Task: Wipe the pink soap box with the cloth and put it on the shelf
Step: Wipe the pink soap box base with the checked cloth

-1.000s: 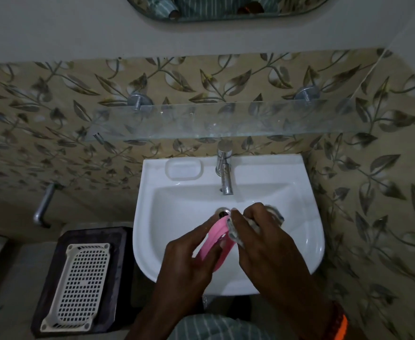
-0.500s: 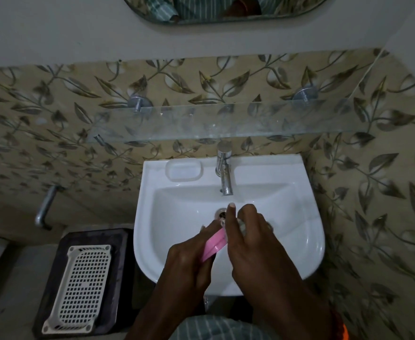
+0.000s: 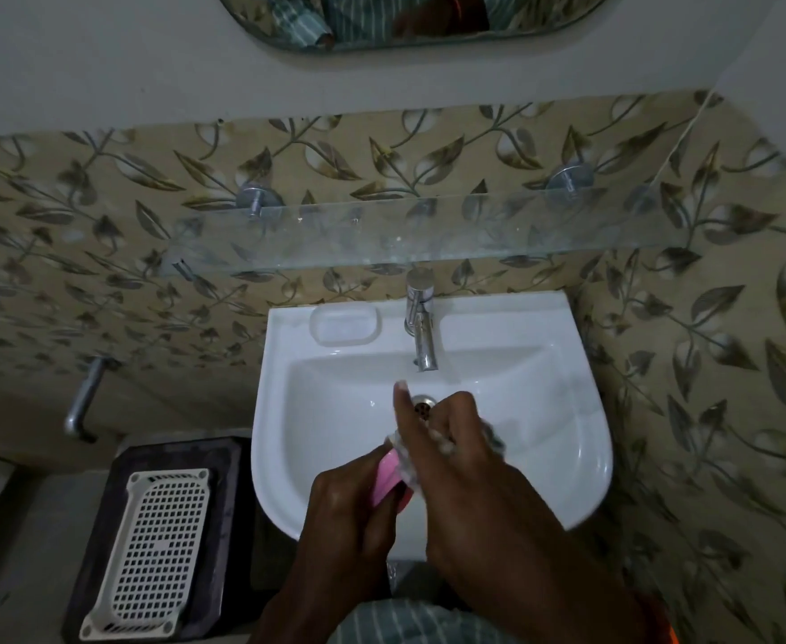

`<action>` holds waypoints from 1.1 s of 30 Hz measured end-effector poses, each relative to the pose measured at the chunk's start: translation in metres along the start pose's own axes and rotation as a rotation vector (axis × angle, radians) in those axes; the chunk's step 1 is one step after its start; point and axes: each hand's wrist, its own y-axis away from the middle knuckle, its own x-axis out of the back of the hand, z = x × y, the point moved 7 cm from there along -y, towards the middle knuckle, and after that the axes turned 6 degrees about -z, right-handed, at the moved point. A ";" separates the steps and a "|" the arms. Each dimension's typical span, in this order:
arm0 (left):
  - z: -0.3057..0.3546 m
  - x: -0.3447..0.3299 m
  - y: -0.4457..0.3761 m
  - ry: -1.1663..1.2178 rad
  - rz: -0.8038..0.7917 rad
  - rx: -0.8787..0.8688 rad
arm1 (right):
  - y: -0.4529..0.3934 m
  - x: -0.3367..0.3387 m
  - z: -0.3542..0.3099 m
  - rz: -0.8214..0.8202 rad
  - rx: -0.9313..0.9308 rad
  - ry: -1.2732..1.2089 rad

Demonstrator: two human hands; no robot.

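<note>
Over the white sink (image 3: 581, 439), my left hand (image 3: 353, 508) grips the pink soap box (image 3: 385, 476), of which only a narrow pink strip shows between my hands. My right hand (image 3: 456, 462) is closed on a pale cloth (image 3: 491, 436) and presses it against the box; its index finger sticks up toward the drain. Most of the box and cloth is hidden by my fingers. The glass shelf (image 3: 381, 239) runs along the tiled wall above the tap, with nothing on it.
A chrome tap (image 3: 421, 327) stands at the back of the sink, beside a moulded soap recess (image 3: 344, 323). A white perforated tray (image 3: 154, 550) lies on a dark stand at lower left. A metal pipe (image 3: 82, 402) juts from the left wall. A mirror (image 3: 409, 16) hangs above.
The pink box has turned edge-on and sunk between my hands, so less of it shows. My right hand with the cloth has slid over it, index finger now raised.
</note>
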 end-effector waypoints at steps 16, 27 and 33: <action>0.004 -0.001 -0.003 0.153 0.100 0.016 | 0.009 0.031 -0.020 0.323 0.142 -0.280; 0.010 -0.008 -0.006 -0.101 0.005 -0.033 | 0.011 0.018 -0.028 0.308 0.225 -0.049; 0.001 -0.001 0.005 0.085 0.127 -0.057 | 0.009 0.047 0.023 0.543 -0.025 -0.347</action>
